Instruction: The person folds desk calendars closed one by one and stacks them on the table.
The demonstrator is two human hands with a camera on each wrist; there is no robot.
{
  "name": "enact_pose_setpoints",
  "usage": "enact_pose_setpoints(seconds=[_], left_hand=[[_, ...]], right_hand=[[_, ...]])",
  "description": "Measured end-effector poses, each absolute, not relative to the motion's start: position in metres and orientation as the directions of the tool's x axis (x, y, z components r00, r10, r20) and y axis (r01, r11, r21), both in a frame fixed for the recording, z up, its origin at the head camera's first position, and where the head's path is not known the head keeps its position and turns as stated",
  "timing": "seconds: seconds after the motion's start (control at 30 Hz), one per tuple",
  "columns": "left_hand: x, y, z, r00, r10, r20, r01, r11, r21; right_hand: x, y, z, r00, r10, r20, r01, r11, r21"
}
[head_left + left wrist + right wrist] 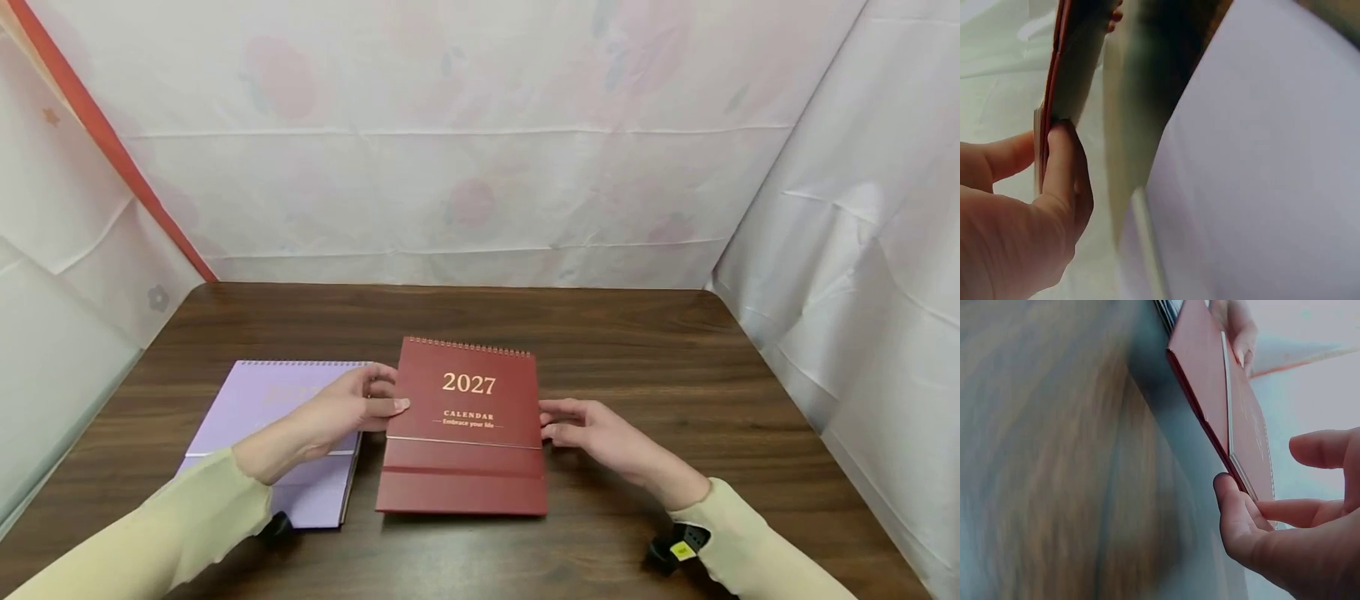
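Note:
A dark red 2027 desk calendar (467, 467), spiral-bound along its top, is held raised off the table with its cover facing up. My left hand (337, 412) grips its left edge, thumb on the cover and fingers behind, as the left wrist view shows. At the opposite edge, my right hand (600, 437) touches the calendar with its fingertips; in the right wrist view one extended finger (1316, 449) stands apart from the cover. A purple spiral calendar (311, 500) lies to the left, partly hidden under my left hand and forearm.
A dark wood-grain table (600, 333) lies under both calendars. White patterned curtains (465, 167) hang behind it and along both sides, with a red strip (112, 142) at the left. A black wrist device (675, 546) sits beneath the right sleeve.

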State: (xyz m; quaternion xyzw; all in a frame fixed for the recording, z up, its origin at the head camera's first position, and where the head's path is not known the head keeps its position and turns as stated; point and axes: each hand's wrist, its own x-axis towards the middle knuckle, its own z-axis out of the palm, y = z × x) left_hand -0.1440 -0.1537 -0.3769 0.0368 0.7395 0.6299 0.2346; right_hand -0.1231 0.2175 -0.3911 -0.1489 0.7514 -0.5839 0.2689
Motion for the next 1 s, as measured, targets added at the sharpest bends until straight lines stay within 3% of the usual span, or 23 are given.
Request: enact_pose_setpoints(seconds=[0.1, 0.37, 0.77, 1.0], left_hand=[[-0.139, -0.166, -0.37, -0.894, 0.345, -0.286, -0.191, 0.284, 0.94], [-0.124, -0.194, -0.357, -0.922, 0.254, -0.293, -0.097, 0.58, 0.809], [-0.119, -0.247, -0.362, -0.947, 0.178, -0.266, -0.06, 0.718, 0.693], [-0.116, -0.277, -0.367, -0.971, 0.132, -0.2, -0.013, 0.803, 0.595]], right_hand=[[-0.121, 0.207, -0.391, -0.79, -0.573, -0.219, 0.107, 0.223, -0.969], [-0.108, 0.16, -0.387, -0.816, -0.534, -0.222, 0.19, 0.116, -0.975], [-0.108, 0.084, -0.386, -0.83, -0.515, -0.214, 0.247, 0.004, -0.969], [-0.106, 0.046, -0.387, -0.835, -0.497, -0.238, 0.248, 0.047, -0.968]])
